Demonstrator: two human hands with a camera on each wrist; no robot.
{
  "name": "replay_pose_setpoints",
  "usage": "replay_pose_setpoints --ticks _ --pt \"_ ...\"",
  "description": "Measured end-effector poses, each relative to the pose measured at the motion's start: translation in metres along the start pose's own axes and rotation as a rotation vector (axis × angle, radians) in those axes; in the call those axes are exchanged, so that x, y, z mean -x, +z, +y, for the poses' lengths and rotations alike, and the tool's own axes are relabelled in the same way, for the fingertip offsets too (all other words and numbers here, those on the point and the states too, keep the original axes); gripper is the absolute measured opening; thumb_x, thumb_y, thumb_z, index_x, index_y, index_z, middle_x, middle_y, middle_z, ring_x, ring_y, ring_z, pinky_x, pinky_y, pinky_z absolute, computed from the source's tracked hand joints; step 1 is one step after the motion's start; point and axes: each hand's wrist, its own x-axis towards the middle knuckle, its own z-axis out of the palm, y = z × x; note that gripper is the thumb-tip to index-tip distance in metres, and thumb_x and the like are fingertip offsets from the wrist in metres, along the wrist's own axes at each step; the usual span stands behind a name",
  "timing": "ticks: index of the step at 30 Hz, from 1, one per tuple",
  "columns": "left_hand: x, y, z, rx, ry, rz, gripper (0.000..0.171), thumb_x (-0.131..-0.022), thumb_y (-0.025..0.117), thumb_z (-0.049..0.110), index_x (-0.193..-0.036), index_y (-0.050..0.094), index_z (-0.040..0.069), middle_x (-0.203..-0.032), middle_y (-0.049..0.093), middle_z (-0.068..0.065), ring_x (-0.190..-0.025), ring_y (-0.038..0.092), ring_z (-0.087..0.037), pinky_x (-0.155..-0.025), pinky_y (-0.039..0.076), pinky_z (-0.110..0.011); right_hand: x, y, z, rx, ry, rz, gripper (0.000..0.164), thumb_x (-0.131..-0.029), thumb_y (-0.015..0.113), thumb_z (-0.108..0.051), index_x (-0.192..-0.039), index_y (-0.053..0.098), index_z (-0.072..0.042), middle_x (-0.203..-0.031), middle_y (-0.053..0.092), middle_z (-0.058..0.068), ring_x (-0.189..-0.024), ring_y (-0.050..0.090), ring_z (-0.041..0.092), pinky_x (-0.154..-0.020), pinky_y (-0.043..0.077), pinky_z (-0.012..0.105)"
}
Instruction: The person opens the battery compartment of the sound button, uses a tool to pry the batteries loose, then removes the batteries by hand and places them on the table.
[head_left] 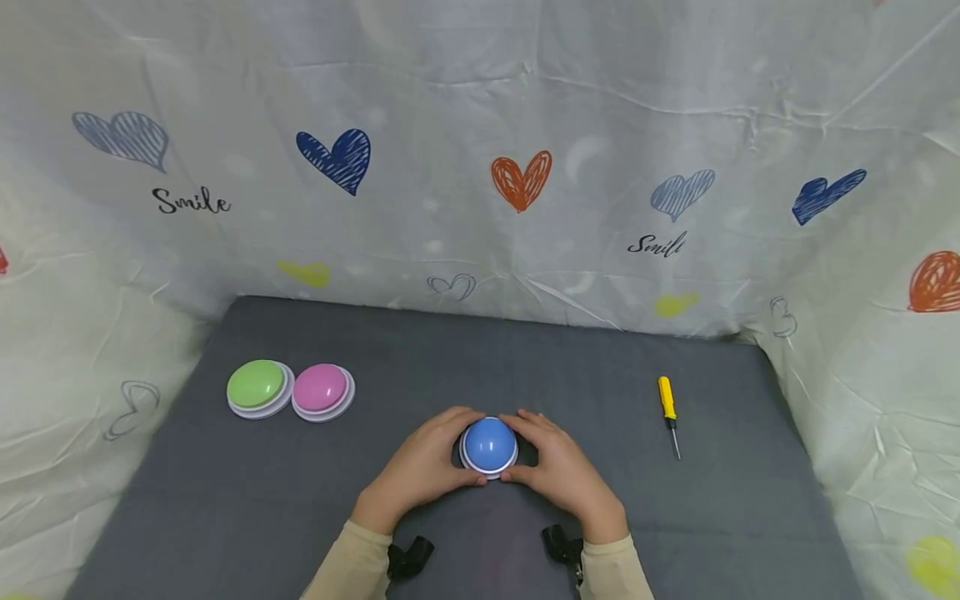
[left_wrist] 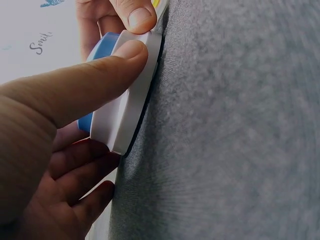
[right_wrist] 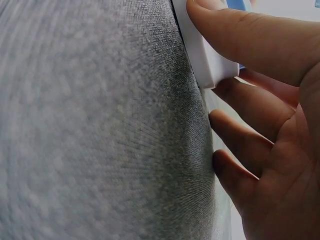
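A round push button with a blue dome [head_left: 490, 444] and a white base [left_wrist: 116, 117] sits at the front middle of the grey table. My left hand [head_left: 429, 458] grips its left side, thumb on the near edge of the white base and fingers curled round the far side. From the right, my right hand [head_left: 558, 462] grips the same button in a mirrored way, its thumb [right_wrist: 250, 37] across the white base. In the left wrist view the base stands right at the cloth.
Toward the back left, a green-domed button [head_left: 255, 383] stands beside a pink-domed button [head_left: 320, 387], both on white bases. A screwdriver [head_left: 667, 400] with a yellow handle lies on the right of the grey cloth [head_left: 465, 358]. A white curtain [head_left: 420, 108] printed with hearts hangs behind.
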Motion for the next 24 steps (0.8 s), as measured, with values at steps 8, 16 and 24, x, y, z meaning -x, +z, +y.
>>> replay_pose_setpoints --ticks 8,16,24 --pt "-0.0014 0.0008 0.0001 -0.003 0.006 0.005 0.083 -0.078 0.104 0.031 -0.149 0.065 0.012 -0.145 0.064 -0.002 -0.131 0.064 -0.025 -0.111 0.054 -0.052 -0.0004 -0.0018 0.0010 0.019 -0.002 -0.007 0.076 -0.088 0.095 -0.028 -0.157 0.062 -0.023 -0.165 0.050 0.019 -0.155 0.040 0.051 -0.118 0.038 0.075" --pt "-0.0032 0.0001 0.0002 -0.033 0.030 0.014 0.080 -0.083 0.100 0.039 -0.149 0.064 0.012 -0.142 0.065 -0.001 -0.129 0.065 -0.023 -0.109 0.054 -0.053 -0.0011 -0.0055 0.0000 0.074 -0.034 -0.032 0.088 -0.087 0.096 -0.021 -0.164 0.053 -0.023 -0.167 0.048 0.017 -0.155 0.040 0.049 -0.118 0.040 0.072" --pt "0.0010 0.0010 -0.0016 -0.009 -0.006 -0.012 0.088 -0.093 0.083 0.061 -0.161 0.055 0.012 -0.151 0.062 -0.003 -0.138 0.061 -0.025 -0.113 0.052 -0.055 0.0010 -0.0039 0.0014 0.096 -0.089 0.021 0.079 -0.096 0.089 -0.020 -0.165 0.052 -0.024 -0.160 0.058 0.008 -0.147 0.054 0.038 -0.119 0.045 0.062"
